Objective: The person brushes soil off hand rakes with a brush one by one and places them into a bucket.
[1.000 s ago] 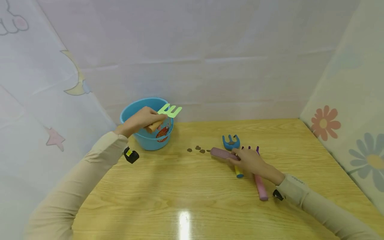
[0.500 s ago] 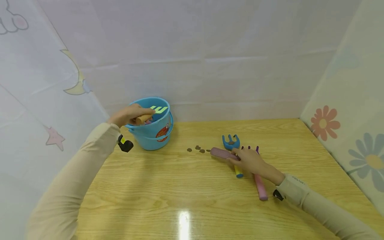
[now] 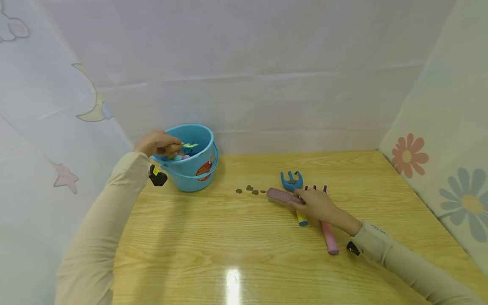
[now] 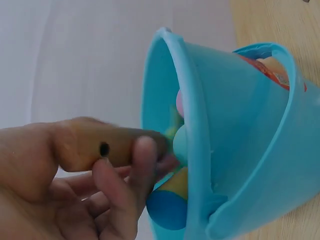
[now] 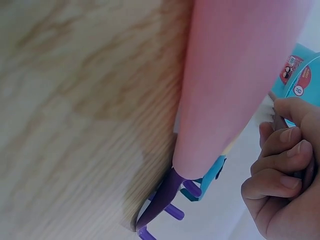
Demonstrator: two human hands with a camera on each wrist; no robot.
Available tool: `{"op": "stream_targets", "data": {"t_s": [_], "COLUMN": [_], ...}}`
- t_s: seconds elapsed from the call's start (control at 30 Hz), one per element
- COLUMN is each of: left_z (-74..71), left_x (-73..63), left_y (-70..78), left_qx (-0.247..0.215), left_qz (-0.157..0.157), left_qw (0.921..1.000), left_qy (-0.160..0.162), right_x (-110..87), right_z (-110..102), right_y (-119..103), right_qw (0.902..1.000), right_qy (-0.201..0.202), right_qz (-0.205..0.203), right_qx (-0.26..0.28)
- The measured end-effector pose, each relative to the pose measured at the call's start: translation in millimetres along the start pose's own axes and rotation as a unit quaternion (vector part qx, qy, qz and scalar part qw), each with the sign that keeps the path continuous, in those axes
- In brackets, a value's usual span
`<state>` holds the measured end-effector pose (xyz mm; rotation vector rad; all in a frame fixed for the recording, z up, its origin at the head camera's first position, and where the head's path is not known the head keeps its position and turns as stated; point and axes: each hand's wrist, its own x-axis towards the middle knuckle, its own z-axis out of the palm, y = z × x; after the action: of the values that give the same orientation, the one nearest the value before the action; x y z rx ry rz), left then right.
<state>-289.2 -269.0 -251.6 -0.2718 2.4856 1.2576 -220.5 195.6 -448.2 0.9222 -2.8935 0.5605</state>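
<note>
My left hand (image 3: 153, 142) grips the orange-brown handle (image 4: 117, 142) of a toy rake over the blue bucket (image 3: 188, 182). The rake's pale green prongs (image 3: 190, 145) reach inside the bucket's rim. Further handle ends show in there, including a blue-and-yellow one (image 4: 168, 206) and a mint one (image 4: 181, 145). Over on the right, my right hand (image 3: 317, 205) holds a dusky-pink brush (image 3: 280, 195) with a dotted flat head, low over the table. Beneath that hand lie a blue toy rake (image 3: 292, 184) with a yellow handle and a purple toy rake with a pink handle (image 3: 329, 239).
Several brown crumbs (image 3: 249, 188) lie between the bucket and the brush head. The wooden table (image 3: 213, 245) meets a pale cloth wall (image 3: 297, 97) at the back. Printed side cloths (image 3: 450, 140) stand at left and right.
My left hand has moved left and lowered the rake, its green prongs going from above the bucket's right rim to inside it. My right hand and brush have stayed put.
</note>
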Motion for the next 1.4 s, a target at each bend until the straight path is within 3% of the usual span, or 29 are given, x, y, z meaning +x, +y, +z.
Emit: {"op": "stream_targets", "data": {"t_s": [0.2, 0.37, 0.5, 0.6, 0.97, 1.4], "left_z": [-3.1, -3.7, -2.2, 0.0, 7.0, 15.3], "left_x": [-1.2, -3.1, -5.1, -5.9, -2.4, -2.6], "left_y": [-4.9, -9.9, -13.6, -14.1, -10.7, -8.0], "left_qx": [0.023, 0.039, 0.021, 0.016, 0.013, -0.006], "left_qz": [0.024, 0.051, 0.093, 0.106, 0.106, 0.112], "left_qw": [0.9958, 0.9911, 0.9884, 0.9877, 0.9872, 0.9891], "left_qy": [0.086, 0.116, 0.118, 0.114, 0.119, 0.095], "right_x": [-1.3, -1.6, -1.4, -1.2, -0.3, -2.5], "right_z": [-0.1, -1.1, -0.6, -0.2, -1.3, -9.3], "right_y": [-0.5, -1.7, -1.6, -1.1, 1.3, -0.6], "right_qw": [1.0, 1.0, 1.0, 1.0, 0.9999, 0.9998], "right_qy": [-0.001, -0.001, -0.003, -0.005, -0.004, 0.016], "right_qz": [0.003, 0.0, 0.001, 0.002, 0.004, -0.006], "right_qx": [0.006, 0.003, 0.003, 0.004, 0.009, 0.014]}}
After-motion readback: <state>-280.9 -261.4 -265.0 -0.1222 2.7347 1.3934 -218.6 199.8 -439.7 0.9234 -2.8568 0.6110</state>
